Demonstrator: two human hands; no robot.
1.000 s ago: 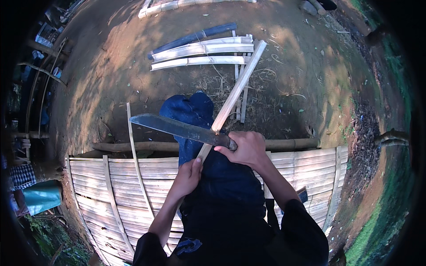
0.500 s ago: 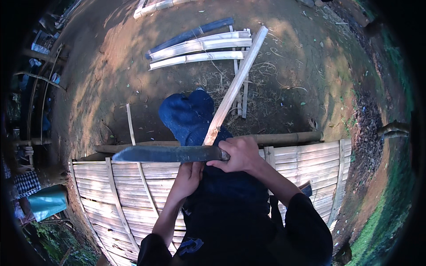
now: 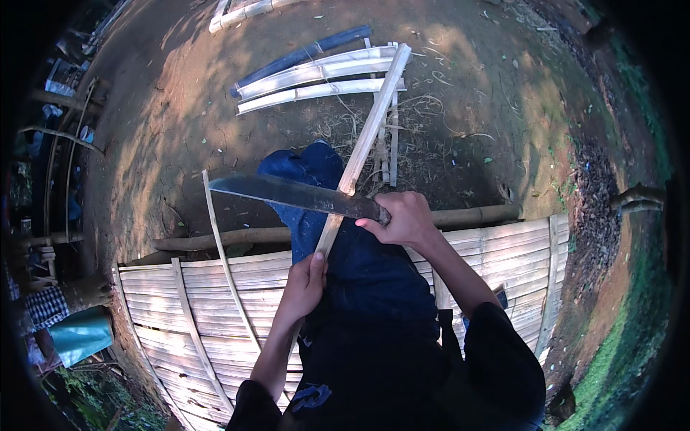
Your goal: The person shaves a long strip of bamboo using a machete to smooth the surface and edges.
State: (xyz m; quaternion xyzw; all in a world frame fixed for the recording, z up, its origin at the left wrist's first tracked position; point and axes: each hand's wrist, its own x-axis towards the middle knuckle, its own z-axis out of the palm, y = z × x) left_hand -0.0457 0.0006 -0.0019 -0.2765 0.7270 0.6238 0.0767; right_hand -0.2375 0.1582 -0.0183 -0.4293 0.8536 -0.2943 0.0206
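My right hand (image 3: 407, 219) is closed round the handle of a machete (image 3: 295, 196), whose long dark blade points left. The blade lies across a split bamboo strip (image 3: 376, 118), which it touches or nearly touches near a rough, node-like spot. My left hand (image 3: 307, 282) grips the near end of this strip, thumb along it. From there the strip slants away to the upper right, over my blue-trousered leg (image 3: 305, 172). Part of the strip under the blade is hidden.
I sit on a bamboo-slat platform (image 3: 158, 302) with a bamboo pole (image 3: 474, 215) along its far edge. Split bamboo pieces (image 3: 316, 72) and a dark length (image 3: 305, 56) lie on the earth ahead, among curled shavings. A thin stick (image 3: 219, 237) leans at left.
The machete has moved forward along the strip, away from my left hand, and its tip has swung farther out. My left hand stays on the strip, whose far end has shifted slightly left.
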